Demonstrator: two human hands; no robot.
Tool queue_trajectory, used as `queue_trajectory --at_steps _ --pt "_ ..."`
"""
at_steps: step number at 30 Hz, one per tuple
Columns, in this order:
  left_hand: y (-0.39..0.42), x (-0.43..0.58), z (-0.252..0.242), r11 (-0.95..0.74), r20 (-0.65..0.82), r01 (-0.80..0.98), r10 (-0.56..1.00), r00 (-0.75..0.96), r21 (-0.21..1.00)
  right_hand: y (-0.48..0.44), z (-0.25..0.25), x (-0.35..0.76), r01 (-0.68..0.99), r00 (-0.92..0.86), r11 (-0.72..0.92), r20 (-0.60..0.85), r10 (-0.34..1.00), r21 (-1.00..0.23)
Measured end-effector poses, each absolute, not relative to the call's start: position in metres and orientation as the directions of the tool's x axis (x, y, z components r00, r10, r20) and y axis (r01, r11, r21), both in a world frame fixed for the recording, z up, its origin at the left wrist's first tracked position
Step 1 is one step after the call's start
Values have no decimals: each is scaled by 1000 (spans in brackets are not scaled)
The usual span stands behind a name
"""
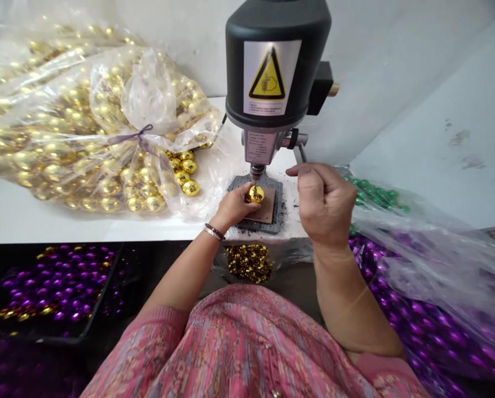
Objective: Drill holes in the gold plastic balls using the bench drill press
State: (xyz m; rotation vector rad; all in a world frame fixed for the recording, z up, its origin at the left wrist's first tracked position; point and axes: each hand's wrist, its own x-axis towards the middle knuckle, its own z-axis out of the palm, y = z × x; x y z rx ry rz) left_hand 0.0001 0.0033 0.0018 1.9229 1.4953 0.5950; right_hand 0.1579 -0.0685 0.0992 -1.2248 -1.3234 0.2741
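One gold ball (256,194) sits pinched betw. thumb & fingers of the L hand (235,205), spread just its width, right under the drill bit (255,182); R hand (328,200) is curled up nr. the lever (302,153), can't tell if gripping it. Looks like the drilling step: next move prob. needs a steady L hold, fingertips clear, & even R feed.

Bright, diffuse light fills the white tabletop (85,231) and wall (189,33), while the purple balls (61,282) at lower left lie in deep shadow. Highlights glint on the gold ball (256,194); glare streaks the plastic bag (148,88). Edges look stretched and soft; the nameplate's (261,145) print is unreadable.
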Motion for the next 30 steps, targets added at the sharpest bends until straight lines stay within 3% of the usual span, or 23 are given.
queue_trajectory --at_steps 18,30 --pt "4 0 -3 -137 -42 668 968 245 732 -51 33 160 619 269 530 791 550 -579" --pt "-5 -10 -13 -178 11 512 950 312 840 -33 141 167 275 366 502 572 735 -820"
